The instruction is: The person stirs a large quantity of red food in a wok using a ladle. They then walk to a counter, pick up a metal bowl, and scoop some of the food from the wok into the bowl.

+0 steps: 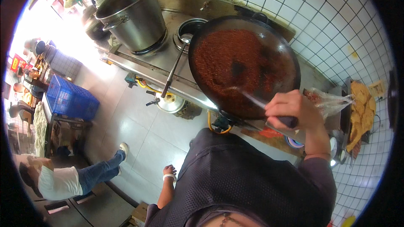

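Note:
My right hand (pixel 285 110) is closed around the dark handle of a metal cooking utensil (pixel 254 99). The tool's far end dips into reddish-brown, grainy food (pixel 221 53) in a large black wok (pixel 284 60), so its shape is hidden. The food covers the left and middle of the wok, with bare metal showing at the right. My left hand (pixel 169 170) hangs low beside my body, a white bracelet on its wrist; its fingers look loosely bent, and nothing shows in it. A long-handled ladle (pixel 177 66) rests over the burner opening to the left of the wok.
A tall steel stockpot (pixel 139 22) stands left on the steel stove. Plastic-bagged food (pixel 331 102) and a tray of flat yellow-brown pieces (pixel 361 113) lie at right. Yellow gas hoses run below the stove edge. A person (pixel 63 179) and a blue crate (pixel 72 97) are at left.

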Available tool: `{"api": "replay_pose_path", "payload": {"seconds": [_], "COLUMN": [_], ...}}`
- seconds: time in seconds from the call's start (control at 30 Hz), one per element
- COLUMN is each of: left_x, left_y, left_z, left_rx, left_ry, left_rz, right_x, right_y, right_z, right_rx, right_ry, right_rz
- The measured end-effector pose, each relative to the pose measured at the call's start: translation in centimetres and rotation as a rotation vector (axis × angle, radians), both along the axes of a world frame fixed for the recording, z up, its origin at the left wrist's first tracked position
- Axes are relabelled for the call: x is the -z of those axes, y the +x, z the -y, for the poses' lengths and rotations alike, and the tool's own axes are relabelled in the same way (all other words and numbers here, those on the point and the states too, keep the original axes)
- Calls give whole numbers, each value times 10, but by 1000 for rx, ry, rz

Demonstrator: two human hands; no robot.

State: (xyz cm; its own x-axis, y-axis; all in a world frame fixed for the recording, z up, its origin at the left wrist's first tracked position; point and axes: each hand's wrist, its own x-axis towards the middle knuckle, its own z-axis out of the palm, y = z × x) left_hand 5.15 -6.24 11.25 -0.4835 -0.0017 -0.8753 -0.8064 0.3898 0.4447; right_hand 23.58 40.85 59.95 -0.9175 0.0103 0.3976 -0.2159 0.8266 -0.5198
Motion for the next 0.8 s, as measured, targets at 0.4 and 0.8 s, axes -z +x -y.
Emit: {"api": "replay_pose_path", "payload": {"seconds": [0.4, 0.8], "left_x": [3, -13], "left_y": [-15, 11], "left_z": [-17, 3], "left_rx": [48, 7], "left_ry": [-6, -43], "left_rz": [-7, 7], "right_x": [59, 125], "right_y": [3, 20], "right_z": [-15, -225], "right_rx": [66, 1322], "right_ry": [217, -387], "right_rz": [271, -339]}}
